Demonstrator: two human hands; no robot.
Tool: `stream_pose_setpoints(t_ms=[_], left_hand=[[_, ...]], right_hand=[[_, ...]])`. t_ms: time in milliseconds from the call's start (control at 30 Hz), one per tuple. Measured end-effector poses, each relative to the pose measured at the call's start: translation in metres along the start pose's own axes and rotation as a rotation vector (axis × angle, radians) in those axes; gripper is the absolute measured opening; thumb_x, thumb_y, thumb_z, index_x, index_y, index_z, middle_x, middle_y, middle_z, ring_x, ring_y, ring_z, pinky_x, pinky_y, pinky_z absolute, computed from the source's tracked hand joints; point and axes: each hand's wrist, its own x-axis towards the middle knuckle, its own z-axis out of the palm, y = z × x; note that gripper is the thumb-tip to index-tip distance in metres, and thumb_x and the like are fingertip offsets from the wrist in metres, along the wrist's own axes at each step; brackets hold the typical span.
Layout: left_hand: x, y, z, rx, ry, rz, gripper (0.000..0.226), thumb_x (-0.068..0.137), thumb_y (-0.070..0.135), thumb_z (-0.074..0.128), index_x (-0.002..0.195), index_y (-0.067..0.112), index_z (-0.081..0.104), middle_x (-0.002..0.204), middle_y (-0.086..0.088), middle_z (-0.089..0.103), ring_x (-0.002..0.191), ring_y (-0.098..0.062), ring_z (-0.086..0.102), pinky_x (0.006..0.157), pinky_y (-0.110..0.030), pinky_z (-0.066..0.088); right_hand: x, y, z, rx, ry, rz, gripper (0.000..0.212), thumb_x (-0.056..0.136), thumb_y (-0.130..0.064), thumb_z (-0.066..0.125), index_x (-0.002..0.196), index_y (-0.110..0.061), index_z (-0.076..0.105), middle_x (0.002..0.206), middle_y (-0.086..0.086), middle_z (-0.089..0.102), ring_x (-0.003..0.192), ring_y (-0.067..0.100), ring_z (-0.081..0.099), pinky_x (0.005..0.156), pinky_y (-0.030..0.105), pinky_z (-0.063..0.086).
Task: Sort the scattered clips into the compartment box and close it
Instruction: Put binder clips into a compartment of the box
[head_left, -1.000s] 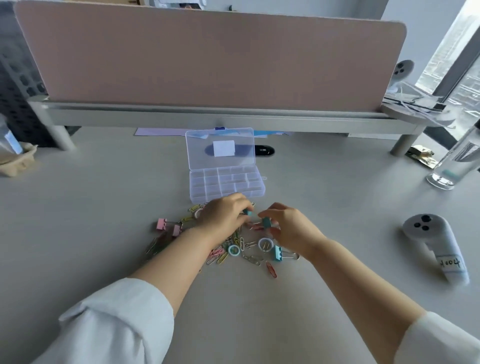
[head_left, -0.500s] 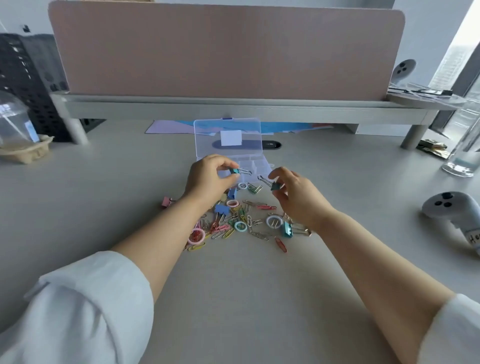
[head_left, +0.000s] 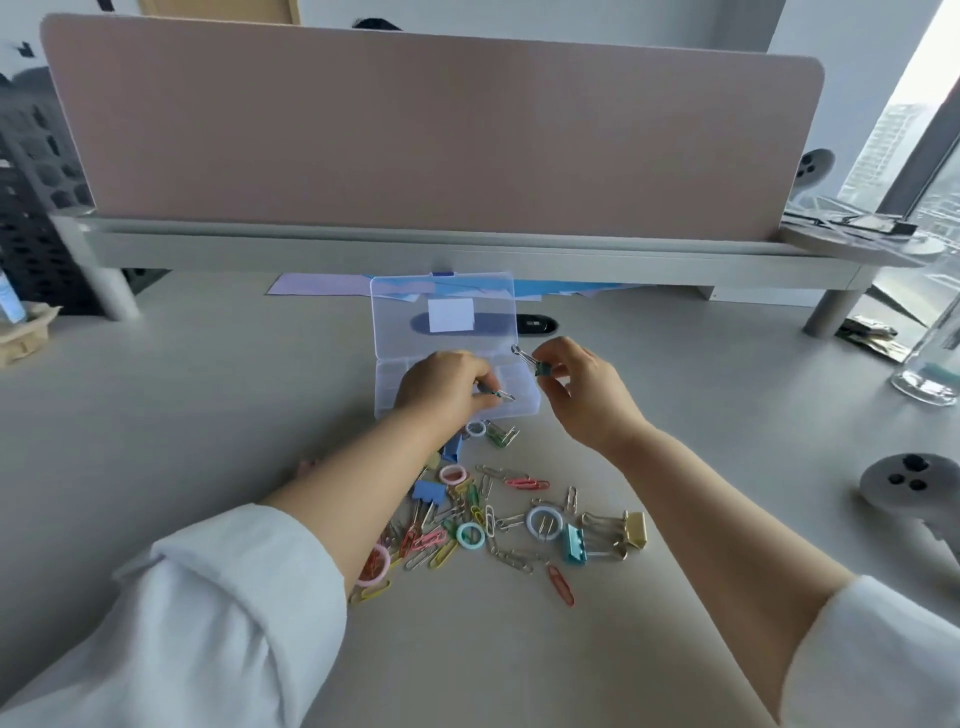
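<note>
Head view. Mid-frame on the grey bench (head_left: 208, 415), a clear compartment box (head_left: 395, 375), open, with the lid (head_left: 400, 322) tilted up at the 12 o'clock side and a white label (head_left: 451, 315) on it.

Over the tray, both hands. Left grip (head_left: 441, 384) at the box's 6 o'clock, fingers curled, pinching a wire-handled clip (head_left: 496, 395) with silver wire sticking out toward 3 o'clock and the body hidden behind the fingers. Low over a front compartment; touching it or not, impossible to tell. Right grip (head_left: 582, 395) at the box's 3 o'clock corner, thumb and forefinger pinching a teal binder clip (head_left: 543, 369), wire handles aimed toward 10 o'clock, held just above the tray's right edge.

At 6 o'clock of the box, the scattered clips (head_left: 493, 519) loose on the bench, partly under the left forearm. Just beside the front wall, a white ring clip (head_left: 475, 428) and green paper clips (head_left: 501, 435). Farther toward 6 o'clock, a blue binder clip (head_left: 428, 491), a pink ring clip (head_left: 452, 474), pink paper clips (head_left: 527, 483), a mint ring clip (head_left: 470, 535) and a pale blue ring clip (head_left: 544, 522). At the pile's 4 o'clock, an aqua binder clip (head_left: 574, 543) just beside a gold binder clip (head_left: 635, 529). At 5 o'clock, a red paper clip (head_left: 561, 584), apart from the rest.

At 12 o'clock, a pink divider panel (head_left: 415, 130). At 3 o'clock, a white controller (head_left: 904, 483); at 2 o'clock, a clear bottle (head_left: 935, 364). At 9 o'clock, a black perforated crate (head_left: 31, 234). White sleeves (head_left: 208, 623) on both forearms.
</note>
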Motion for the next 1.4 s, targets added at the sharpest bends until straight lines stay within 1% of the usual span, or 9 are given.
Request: stream_pose_setpoints(t_ms=[100,233,367,600,800,933,1067,1167,1400], left_hand=[[0.001,-0.010,-0.003,0.028,-0.096,0.022,0.022,0.082,0.030,0.066,0.097,0.014,0.071,0.109,-0.002,0.066,0.100,-0.025,0.060,0.089,-0.040,0.049],[0.001,-0.017,-0.009,0.094,-0.209,0.105,0.025,0.085,0.028,0.062,0.105,0.016,0.069,0.122,0.003,0.059,0.109,-0.019,0.055,0.093,-0.032,0.042],[0.004,-0.020,-0.019,0.149,-0.263,0.138,0.029,0.084,0.023,0.063,0.112,0.017,0.066,0.128,0.002,0.059,0.116,-0.018,0.053,0.098,-0.029,0.039],[-0.002,-0.021,-0.019,0.045,-0.244,0.084,0.034,0.078,0.019,0.071,0.111,0.013,0.066,0.127,-0.002,0.062,0.116,-0.015,0.056,0.100,-0.025,0.038],[-0.008,-0.013,-0.013,-0.018,-0.255,0.107,0.025,0.078,0.013,0.071,0.103,0.011,0.070,0.127,-0.002,0.062,0.116,-0.016,0.057,0.102,-0.028,0.042],[-0.013,-0.005,-0.010,-0.045,-0.256,0.113,0.023,0.078,0.012,0.070,0.102,0.011,0.070,0.128,-0.001,0.062,0.117,-0.016,0.056,0.104,-0.032,0.042],[-0.021,0.001,-0.008,-0.081,-0.251,0.108,0.023,0.079,0.010,0.069,0.103,0.010,0.070,0.129,-0.002,0.061,0.118,-0.017,0.056,0.106,-0.032,0.041],[-0.026,0.003,-0.006,-0.078,-0.239,0.105,0.024,0.080,0.009,0.068,0.104,0.010,0.069,0.129,-0.002,0.061,0.119,-0.017,0.055,0.105,-0.032,0.041],[-0.025,0.007,-0.008,-0.071,-0.250,0.083,0.022,0.080,0.009,0.068,0.102,0.009,0.069,0.130,-0.002,0.060,0.119,-0.018,0.055,0.106,-0.035,0.042]], right_hand=[[0.009,0.004,0.004,0.026,-0.063,-0.051,0.023,0.088,-0.003,0.052,0.111,-0.008,0.057,0.113,0.013,0.064,0.100,0.028,0.062,0.085,0.035,0.049],[0.017,0.009,0.005,0.031,-0.167,-0.101,0.025,0.088,-0.005,0.052,0.112,-0.013,0.059,0.113,0.010,0.064,0.102,0.025,0.062,0.091,0.034,0.049],[0.016,0.016,0.007,-0.046,-0.207,-0.182,0.023,0.087,-0.007,0.055,0.106,-0.014,0.063,0.107,0.007,0.065,0.097,0.025,0.062,0.088,0.032,0.049],[0.008,0.020,0.007,-0.135,-0.197,-0.273,0.023,0.084,-0.008,0.056,0.102,-0.014,0.068,0.107,0.006,0.066,0.100,0.027,0.059,0.087,0.039,0.051],[-0.002,0.024,0.002,-0.199,-0.176,-0.263,0.024,0.082,-0.006,0.053,0.096,-0.013,0.072,0.107,0.005,0.066,0.101,0.028,0.051,0.084,0.028,0.042],[-0.013,0.024,-0.003,-0.250,-0.127,-0.264,0.025,0.082,-0.009,0.054,0.096,-0.015,0.074,0.107,0.007,0.062,0.101,0.028,0.051,0.081,0.031,0.045],[-0.023,0.020,-0.011,-0.273,-0.107,-0.263,0.024,0.081,-0.010,0.054,0.094,-0.015,0.073,0.101,0.006,0.066,0.095,0.026,0.057,0.073,0.029,0.047],[-0.027,0.018,-0.016,-0.251,-0.163,-0.243,0.025,0.081,-0.006,0.052,0.094,-0.014,0.072,0.099,0.005,0.068,0.089,0.025,0.063,0.075,0.034,0.054],[-0.028,0.019,-0.023,-0.242,-0.176,-0.255,0.023,0.086,0.001,0.054,0.098,-0.009,0.071,0.104,0.008,0.068,0.089,0.028,0.065,0.081,0.034,0.053]])
